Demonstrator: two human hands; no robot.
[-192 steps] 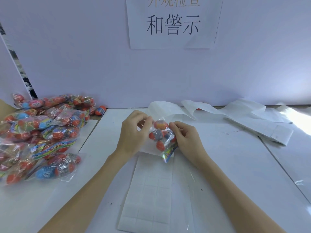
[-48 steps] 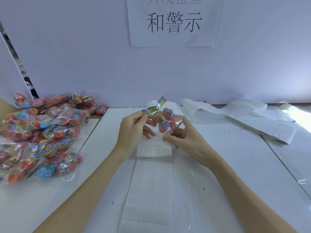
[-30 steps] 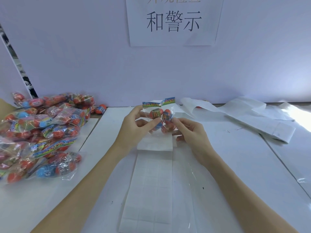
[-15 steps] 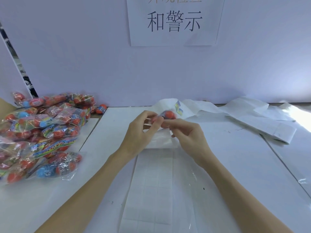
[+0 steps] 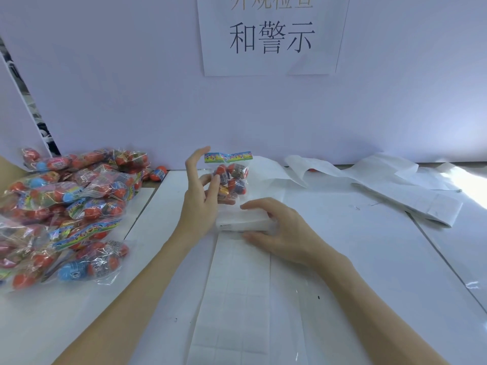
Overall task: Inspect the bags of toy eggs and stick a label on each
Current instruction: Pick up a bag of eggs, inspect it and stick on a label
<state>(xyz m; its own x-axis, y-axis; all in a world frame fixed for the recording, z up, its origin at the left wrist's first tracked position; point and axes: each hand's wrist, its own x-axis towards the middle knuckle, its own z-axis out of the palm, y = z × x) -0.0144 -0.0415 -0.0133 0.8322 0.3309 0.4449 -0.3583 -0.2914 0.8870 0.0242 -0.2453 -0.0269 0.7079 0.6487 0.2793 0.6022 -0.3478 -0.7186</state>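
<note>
A clear bag of toy eggs with a colourful header card stands upright above the white table, just behind the folded label stack. My left hand holds it, thumb pressed on the front and fingers stretched up behind it. My right hand is lower and to the right, its fingers and thumb curled round the folded white stack of label sheets. From that stack a strip of square white labels runs toward me between my forearms.
A large pile of bagged toy eggs covers the left side of the table. Loose strips of white backing paper lie at the back right. A white wall with a printed sign closes off the back.
The bag has turned upright with its header card on top, held by my left hand alone. My right hand has let go of it and dropped onto the folded label stack.
</note>
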